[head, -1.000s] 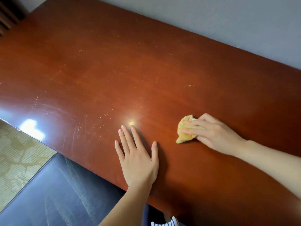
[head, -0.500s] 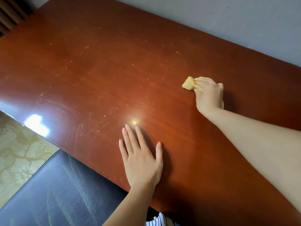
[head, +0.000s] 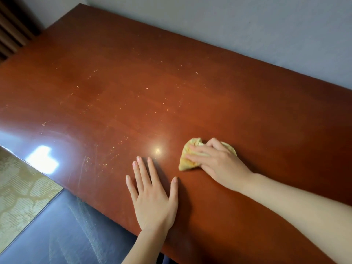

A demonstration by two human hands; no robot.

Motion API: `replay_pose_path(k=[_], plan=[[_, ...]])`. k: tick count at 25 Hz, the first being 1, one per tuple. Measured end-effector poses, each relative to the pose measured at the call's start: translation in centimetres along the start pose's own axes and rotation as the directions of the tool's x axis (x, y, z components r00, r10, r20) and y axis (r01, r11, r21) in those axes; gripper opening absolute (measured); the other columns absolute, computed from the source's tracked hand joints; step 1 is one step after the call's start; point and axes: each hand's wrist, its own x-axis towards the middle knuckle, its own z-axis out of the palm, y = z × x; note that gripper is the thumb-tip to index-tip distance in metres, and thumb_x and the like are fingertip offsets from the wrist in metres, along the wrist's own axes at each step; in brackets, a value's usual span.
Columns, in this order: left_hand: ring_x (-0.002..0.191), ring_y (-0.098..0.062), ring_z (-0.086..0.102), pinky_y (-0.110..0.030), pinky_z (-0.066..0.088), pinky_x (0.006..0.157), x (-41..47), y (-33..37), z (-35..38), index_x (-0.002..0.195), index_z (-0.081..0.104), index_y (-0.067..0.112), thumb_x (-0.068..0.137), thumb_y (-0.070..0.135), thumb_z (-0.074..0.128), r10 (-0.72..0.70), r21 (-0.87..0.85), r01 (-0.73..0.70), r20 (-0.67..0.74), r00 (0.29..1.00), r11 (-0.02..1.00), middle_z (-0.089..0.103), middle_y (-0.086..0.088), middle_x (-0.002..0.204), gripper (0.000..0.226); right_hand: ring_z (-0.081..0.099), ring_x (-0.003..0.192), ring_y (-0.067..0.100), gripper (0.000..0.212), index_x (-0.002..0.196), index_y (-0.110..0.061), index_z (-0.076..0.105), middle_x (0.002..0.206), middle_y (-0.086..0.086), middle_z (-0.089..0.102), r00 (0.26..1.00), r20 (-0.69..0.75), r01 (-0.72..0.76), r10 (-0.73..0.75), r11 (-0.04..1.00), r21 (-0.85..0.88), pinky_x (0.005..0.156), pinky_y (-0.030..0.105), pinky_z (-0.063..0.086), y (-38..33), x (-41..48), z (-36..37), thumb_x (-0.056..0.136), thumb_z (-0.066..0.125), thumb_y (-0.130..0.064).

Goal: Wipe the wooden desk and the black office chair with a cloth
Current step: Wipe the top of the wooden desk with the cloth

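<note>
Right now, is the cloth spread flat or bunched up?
Bunched up: the cloth sits crumpled in folds under the right hand on the desk.

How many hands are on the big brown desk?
2. The left hand lies flat near the front edge of the glossy reddish-brown wooden desk; the right hand presses a crumpled yellow cloth beside it.

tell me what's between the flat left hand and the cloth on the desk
Nothing but bare desk. In the head view, a short stretch of red-brown wood with a bright glare spot separates the left hand from the yellow cloth under the right hand.
</note>
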Motion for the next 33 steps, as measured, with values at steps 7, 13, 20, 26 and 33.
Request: replay_pose_path(k=[7, 13, 20, 26, 33], plan=[[0.147, -0.026, -0.003, -0.045, -0.009, 0.116, 3.3, 3.4, -1.4, 0.149, 0.024, 0.006, 0.091, 0.049, 0.025, 0.211, -0.010, -0.212, -0.044, 0.976, 0.977, 0.007, -0.014, 0.158, 0.072, 0.058, 0.089, 0.014, 0.056, 0.117, -0.025, 0.068, 0.122, -0.005, 0.062, 0.981, 0.148, 0.132, -0.123, 0.990, -0.053, 0.077, 0.033, 0.056, 5.9, -8.1, -4.3, 0.066, 0.082, -0.006], [0.144, -0.022, -0.021, -0.042, -0.020, 0.114, 9.2, 7.9, 0.5, 0.152, 0.007, 0.012, 0.091, 0.052, 0.010, 0.301, 0.035, -0.302, 0.026, 0.953, 0.953, -0.012, -0.008, 0.158, 0.074, 0.045, 0.101, 0.010, 0.058, 0.120, -0.019, 0.063, 0.126, -0.001, 0.058, 0.972, -0.020, -0.234, 0.235, 0.972, 0.021, 0.093, 0.034, 0.048, 11.6, -7.3, -6.0, 0.071, 0.073, 0.011], [0.146, -0.018, -0.018, -0.039, -0.015, 0.117, 10.7, 8.2, 2.1, 0.152, 0.006, 0.011, 0.094, 0.052, 0.009, 0.283, 0.017, -0.285, 0.054, 0.958, 0.959, -0.007, -0.008, 0.160, 0.072, 0.041, 0.110, 0.027, 0.034, 0.125, -0.017, 0.061, 0.131, 0.005, 0.055, 0.684, -0.330, -0.661, 0.650, 0.744, 0.096, 0.095, 0.024, 0.032, 15.1, 0.8, -5.6, 0.093, 0.055, -0.007], [0.147, -0.016, -0.013, -0.037, -0.009, 0.119, 10.8, 8.3, 2.2, 0.152, 0.010, 0.010, 0.095, 0.049, 0.012, 0.269, -0.034, -0.267, 0.054, 0.962, 0.963, -0.002, -0.006, 0.160, 0.070, 0.041, 0.113, 0.026, 0.034, 0.129, -0.026, 0.057, 0.139, -0.004, 0.049, 0.620, -0.328, -0.739, 0.713, 0.671, 0.063, 0.094, 0.031, 0.037, 13.7, 8.5, -3.9, 0.097, 0.047, -0.016], [0.146, -0.015, -0.010, -0.034, -0.009, 0.118, 11.0, 8.1, 2.3, 0.151, 0.015, 0.008, 0.094, 0.046, 0.016, 0.287, -0.050, -0.285, 0.029, 0.958, 0.957, 0.003, -0.008, 0.160, 0.068, 0.045, 0.102, 0.026, 0.037, 0.127, -0.025, 0.059, 0.138, -0.003, 0.051, 0.956, -0.064, -0.286, 0.286, 0.958, 0.018, 0.092, 0.036, 0.039, 8.6, 5.5, -2.5, 0.092, 0.056, -0.015]])
